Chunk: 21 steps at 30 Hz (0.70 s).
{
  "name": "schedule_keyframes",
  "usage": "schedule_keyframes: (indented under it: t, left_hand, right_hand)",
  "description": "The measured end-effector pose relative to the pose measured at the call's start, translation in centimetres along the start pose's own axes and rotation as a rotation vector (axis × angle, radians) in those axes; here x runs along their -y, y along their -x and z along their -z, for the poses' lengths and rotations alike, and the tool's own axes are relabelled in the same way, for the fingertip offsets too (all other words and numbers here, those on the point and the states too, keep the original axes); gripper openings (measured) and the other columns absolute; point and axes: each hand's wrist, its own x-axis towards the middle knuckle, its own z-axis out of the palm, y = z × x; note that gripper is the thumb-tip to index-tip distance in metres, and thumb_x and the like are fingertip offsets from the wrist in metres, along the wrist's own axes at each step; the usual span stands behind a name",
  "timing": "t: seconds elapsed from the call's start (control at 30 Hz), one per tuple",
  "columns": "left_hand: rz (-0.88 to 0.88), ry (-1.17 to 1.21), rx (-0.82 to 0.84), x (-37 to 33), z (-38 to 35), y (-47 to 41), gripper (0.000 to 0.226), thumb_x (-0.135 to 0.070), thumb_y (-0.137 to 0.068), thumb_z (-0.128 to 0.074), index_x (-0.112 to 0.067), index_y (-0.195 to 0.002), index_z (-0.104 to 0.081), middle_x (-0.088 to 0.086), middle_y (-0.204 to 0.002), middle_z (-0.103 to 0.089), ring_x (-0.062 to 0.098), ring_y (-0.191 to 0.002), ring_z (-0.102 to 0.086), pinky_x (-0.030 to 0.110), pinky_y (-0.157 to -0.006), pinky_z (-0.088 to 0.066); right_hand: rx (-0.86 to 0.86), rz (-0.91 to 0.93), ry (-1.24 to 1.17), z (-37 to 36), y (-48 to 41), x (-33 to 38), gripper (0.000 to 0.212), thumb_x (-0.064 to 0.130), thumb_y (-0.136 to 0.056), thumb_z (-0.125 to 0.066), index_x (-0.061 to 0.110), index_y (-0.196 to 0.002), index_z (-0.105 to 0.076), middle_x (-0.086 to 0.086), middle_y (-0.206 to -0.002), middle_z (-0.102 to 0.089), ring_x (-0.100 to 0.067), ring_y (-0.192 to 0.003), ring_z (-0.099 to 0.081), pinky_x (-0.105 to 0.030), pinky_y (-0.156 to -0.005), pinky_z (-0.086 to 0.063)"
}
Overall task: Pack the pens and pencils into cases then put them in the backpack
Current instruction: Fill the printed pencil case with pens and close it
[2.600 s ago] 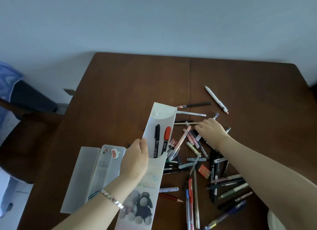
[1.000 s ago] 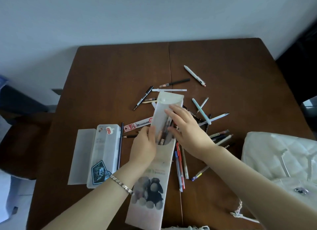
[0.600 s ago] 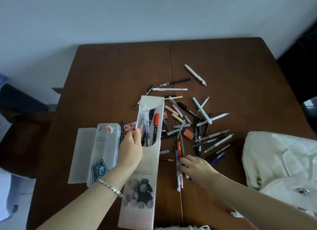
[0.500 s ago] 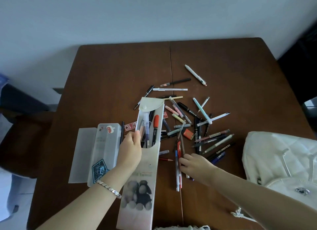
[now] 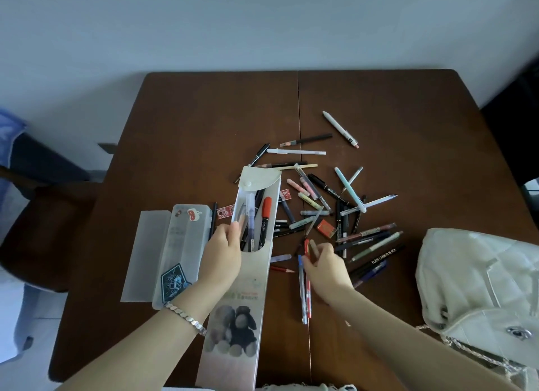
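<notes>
Fingers of my left hand [image 5: 223, 256] grip the rim of the tall frosted white pencil case [image 5: 248, 288], which lies on the brown wooden table [image 5: 204, 128] with a red-capped marker [image 5: 266, 213] inside. My right hand [image 5: 326, 269] pinches the slim red pen [image 5: 308, 300] beside it. The white quilted backpack [image 5: 478, 288] sits to the right.

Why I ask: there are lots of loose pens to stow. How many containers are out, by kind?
Cases: 2, the pouch held by the left hand and the box beside it.
Backpack: 1.
Total: 3.
</notes>
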Motion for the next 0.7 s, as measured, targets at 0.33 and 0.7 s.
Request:
schedule_keyframes:
  t: [0.33, 0.7]
  left_hand:
    - [-0.004, 0.006, 0.007, 0.5, -0.2, 0.5, 0.034, -0.033, -0.1, -0.029, -0.009, -0.092, -0.052, -0.002, -0.062, -0.048, 0.01, -0.056, -0.047, 0.016, -0.045, -0.031]
    - [0.003, -0.016, 0.036, 0.5, -0.7, 0.7, 0.042, -0.036, -0.1, -0.028, -0.005, -0.095, -0.056, -0.002, -0.062, -0.048, 0.01, -0.056, -0.047, 0.019, -0.046, -0.031]
  right_hand:
    - [-0.006, -0.041, 0.408, -3.4, -0.4, -0.4, 0.031, 0.015, -0.088, -0.054, 0.009, -0.115, -0.039, -0.012, -0.116, -0.057, -0.029, -0.108, -0.056, -0.035, -0.08, -0.047]
    - [0.051, -0.084, 0.335, -0.2, -0.5, -0.8, 0.029, 0.021, -0.093, -0.05, 0.0, -0.113, -0.048, -0.017, -0.116, -0.054, -0.032, -0.104, -0.057, -0.036, -0.083, -0.046]
